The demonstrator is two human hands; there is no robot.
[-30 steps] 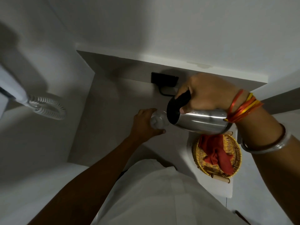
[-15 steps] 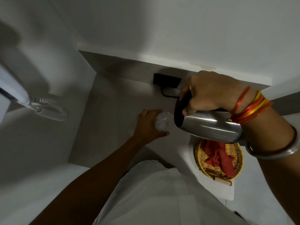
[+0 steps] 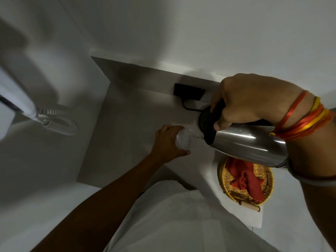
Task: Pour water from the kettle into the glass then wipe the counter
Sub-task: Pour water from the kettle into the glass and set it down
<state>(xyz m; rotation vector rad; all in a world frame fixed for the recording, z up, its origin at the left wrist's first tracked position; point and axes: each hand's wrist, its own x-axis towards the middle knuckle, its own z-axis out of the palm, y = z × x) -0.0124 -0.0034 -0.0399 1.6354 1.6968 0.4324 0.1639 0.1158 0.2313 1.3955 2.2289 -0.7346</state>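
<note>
Over glass [image 3: 185, 138] — kettle [image 3: 249, 147] tipped near-horizontal, spout pointing left.

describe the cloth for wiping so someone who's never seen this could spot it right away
Start at the white counter below the wall. At its right end, under the tilted steel kettle, sits a round woven basket. The crumpled red cloth lies inside it, the only red fabric there.

kettle [image 3: 249, 148] base hidden, basket [image 3: 227, 186] partly covered
</note>
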